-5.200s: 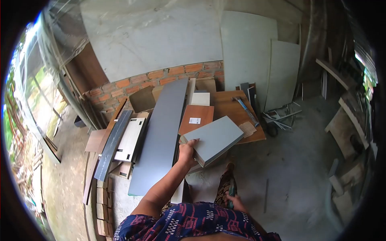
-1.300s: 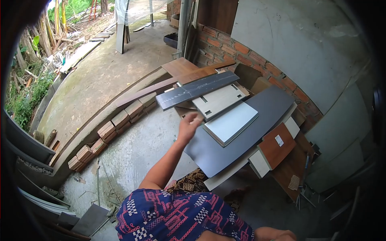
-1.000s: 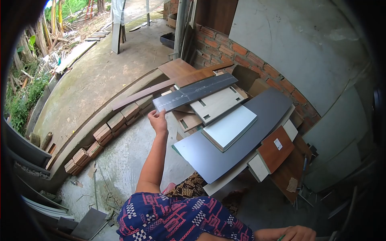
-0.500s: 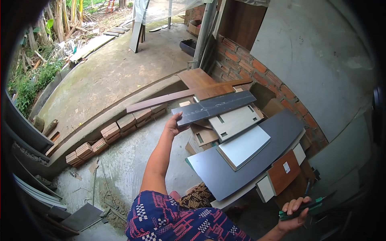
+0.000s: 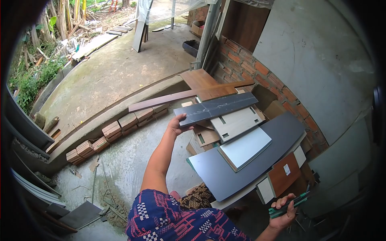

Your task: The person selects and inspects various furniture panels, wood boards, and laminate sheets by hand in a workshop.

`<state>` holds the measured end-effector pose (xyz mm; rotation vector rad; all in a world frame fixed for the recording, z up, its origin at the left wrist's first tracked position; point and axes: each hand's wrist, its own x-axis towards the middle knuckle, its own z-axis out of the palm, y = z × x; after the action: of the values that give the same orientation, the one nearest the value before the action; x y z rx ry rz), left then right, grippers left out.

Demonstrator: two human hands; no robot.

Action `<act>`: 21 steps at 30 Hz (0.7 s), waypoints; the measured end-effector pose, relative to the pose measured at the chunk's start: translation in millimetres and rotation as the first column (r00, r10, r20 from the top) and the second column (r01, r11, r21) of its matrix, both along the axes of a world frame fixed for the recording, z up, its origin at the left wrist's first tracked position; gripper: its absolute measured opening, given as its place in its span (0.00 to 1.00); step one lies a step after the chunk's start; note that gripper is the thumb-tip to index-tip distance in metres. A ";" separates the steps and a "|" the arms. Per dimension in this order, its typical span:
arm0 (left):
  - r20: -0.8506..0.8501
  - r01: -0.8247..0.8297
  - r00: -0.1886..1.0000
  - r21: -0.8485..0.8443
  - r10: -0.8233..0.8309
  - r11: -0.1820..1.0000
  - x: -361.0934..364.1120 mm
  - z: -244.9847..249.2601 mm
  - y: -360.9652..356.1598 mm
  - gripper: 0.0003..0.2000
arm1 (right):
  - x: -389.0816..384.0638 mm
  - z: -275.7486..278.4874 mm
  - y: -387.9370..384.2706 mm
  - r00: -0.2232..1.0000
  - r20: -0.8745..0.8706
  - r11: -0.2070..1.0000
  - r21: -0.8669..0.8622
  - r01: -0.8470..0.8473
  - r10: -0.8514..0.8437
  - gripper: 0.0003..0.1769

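My left hand [image 5: 177, 123] grips the near end of a dark grey marbled board [image 5: 217, 107], thumb on top and fingers underneath. The board slants across a stack, over a pale panel with slots [image 5: 235, 121] and a brown slotted panel [image 5: 206, 135]. At the lower right, my right hand [image 5: 285, 212] is closed round a slim green-and-black tool [image 5: 291, 203], whose exact kind is hard to make out. Left of that hand lie a red-brown board with a white label [image 5: 284, 172] and a large grey panel [image 5: 241, 176]. A small light-blue panel [image 5: 246, 148] rests on the grey one.
Brown wooden boards [image 5: 205, 82] cross at the far end of the stack. Hollow bricks [image 5: 113, 130] line a low concrete ledge [image 5: 161, 87] on the left. A brick wall [image 5: 257, 66] and a large grey sheet [image 5: 309, 60] border the right. Scraps [image 5: 82, 215] lie at lower left.
My right hand has moved left with the green tool, now closer to the labelled board. My left hand keeps its grip on the marbled board; the view has shifted slightly.
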<state>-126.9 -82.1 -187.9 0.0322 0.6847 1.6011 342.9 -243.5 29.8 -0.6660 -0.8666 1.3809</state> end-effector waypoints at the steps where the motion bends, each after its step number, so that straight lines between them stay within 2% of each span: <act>1: 0.007 -0.004 1.000 0.003 0.004 1.000 0.4 -0.5 0.1 0.20 | 0.9 -0.9 -0.3 1.000 0.002 1.000 0.003 -0.006 0.005 0.15; 8: 0.050 -0.023 0.999 0.018 0.022 1.000 -0.7 -3.2 2.5 0.19 | 7.6 -16.8 -2.4 0.999 -0.033 0.999 -0.052 -0.007 0.006 0.16; 11: 0.072 -0.019 0.997 0.076 0.014 0.997 3.3 -1.3 0.8 0.18 | 10.4 -25.0 -2.5 0.999 -0.011 0.995 -0.088 -0.050 0.049 0.16; 14: 0.046 -0.063 0.997 0.107 0.058 0.992 20.0 10.3 -6.1 0.16 | 4.0 -28.6 -3.4 1.000 0.010 0.992 -0.127 -0.018 0.019 0.13; 17: -0.051 -0.078 0.995 0.154 0.087 0.985 45.8 25.6 -17.9 0.19 | 1.1 -37.4 -0.4 1.000 0.011 0.980 -0.199 -0.012 0.015 0.11; 21: -0.061 -0.166 0.982 0.156 0.178 0.974 77.6 40.6 -36.8 0.18 | -11.9 -48.1 2.8 0.999 0.007 0.956 -0.292 -0.028 0.032 0.11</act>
<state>-49.3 -118.9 -147.3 0.1476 0.6365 1.8242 331.0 -240.7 -18.3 -0.8907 -0.6888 1.5503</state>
